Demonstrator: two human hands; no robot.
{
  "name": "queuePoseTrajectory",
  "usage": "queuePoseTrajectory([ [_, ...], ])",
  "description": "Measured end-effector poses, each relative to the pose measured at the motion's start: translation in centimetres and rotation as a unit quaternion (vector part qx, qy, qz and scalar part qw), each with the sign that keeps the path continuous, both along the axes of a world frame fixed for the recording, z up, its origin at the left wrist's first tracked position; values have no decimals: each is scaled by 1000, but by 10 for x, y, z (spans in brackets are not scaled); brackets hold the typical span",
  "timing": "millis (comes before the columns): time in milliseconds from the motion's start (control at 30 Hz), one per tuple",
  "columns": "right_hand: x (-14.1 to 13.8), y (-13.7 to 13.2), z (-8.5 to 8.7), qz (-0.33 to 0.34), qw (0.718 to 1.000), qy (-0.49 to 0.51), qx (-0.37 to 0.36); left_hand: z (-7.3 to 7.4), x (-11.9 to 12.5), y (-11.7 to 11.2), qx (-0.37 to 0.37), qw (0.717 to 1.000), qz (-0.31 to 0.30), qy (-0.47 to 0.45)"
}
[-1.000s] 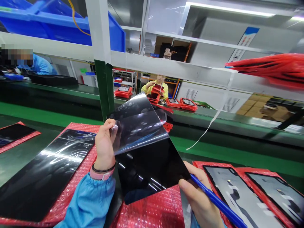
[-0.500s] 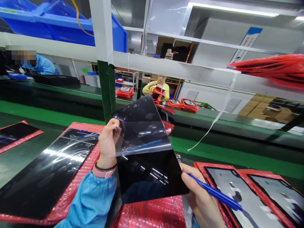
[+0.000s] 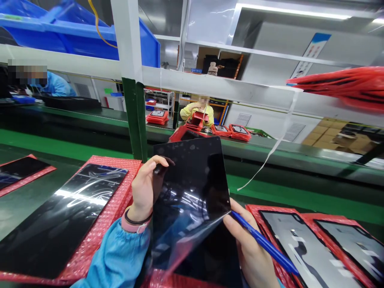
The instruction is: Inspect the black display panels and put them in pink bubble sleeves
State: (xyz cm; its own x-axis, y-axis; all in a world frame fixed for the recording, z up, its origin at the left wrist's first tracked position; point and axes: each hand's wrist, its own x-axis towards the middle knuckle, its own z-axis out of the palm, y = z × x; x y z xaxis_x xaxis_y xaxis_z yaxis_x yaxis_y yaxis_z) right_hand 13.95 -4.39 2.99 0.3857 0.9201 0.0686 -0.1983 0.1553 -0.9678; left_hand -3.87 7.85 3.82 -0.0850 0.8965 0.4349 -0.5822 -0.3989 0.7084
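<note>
A black glass screen panel (image 3: pixel 192 176) is held up and tilted in front of me. My left hand (image 3: pixel 145 188) is closed on its upper left edge, thumb over the front. At the right edge my right hand (image 3: pixel 252 240) is closed, pinching a corner of clear film (image 3: pixel 195 236) that stands away from the panel's lower part. A slim blue pen-like tool (image 3: pixel 264 242) lies in that same hand; its tip is by the thumb. Beneath the panel, red bubble wrap (image 3: pixel 159 278) shows partly.
On the left, a large black panel (image 3: pixel 60 224) rests on red bubble wrap, with a smaller panel (image 3: pixel 21 170) beyond. At right lie grey-backed panels (image 3: pixel 303 244) on red sleeves. A post (image 3: pixel 133 120) and shelf rail (image 3: pixel 210 82) stand ahead; a white strap (image 3: pixel 270 154) hangs down. Two people sit farther back.
The panel has turned more upright and lowered slightly. The film's loose edge has moved from across the middle to a slant from my right fingers down to the lower left.
</note>
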Motion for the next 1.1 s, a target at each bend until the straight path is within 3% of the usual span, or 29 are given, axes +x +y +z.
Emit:
queuePoseTrajectory([
  [267,0,0,15,147,987,-53,44,3,2,-12,27,1000,8,8],
  [433,8,1,3,109,979,-159,65,2,2,-14,47,999,27,1],
  [533,8,6,-10,47,939,-290,180,1,1,-13,67,997,37,10],
  [633,6,12,-19,-14,866,-405,292,-2,1,-13,84,995,38,30],
  [767,9,11,-21,-35,774,-532,340,-9,0,-9,117,984,93,100],
  [900,14,8,-21,-29,768,-512,383,-16,-1,-9,160,963,123,177],
  [1100,15,8,-22,-98,735,-441,505,-15,1,-20,258,932,141,213],
])
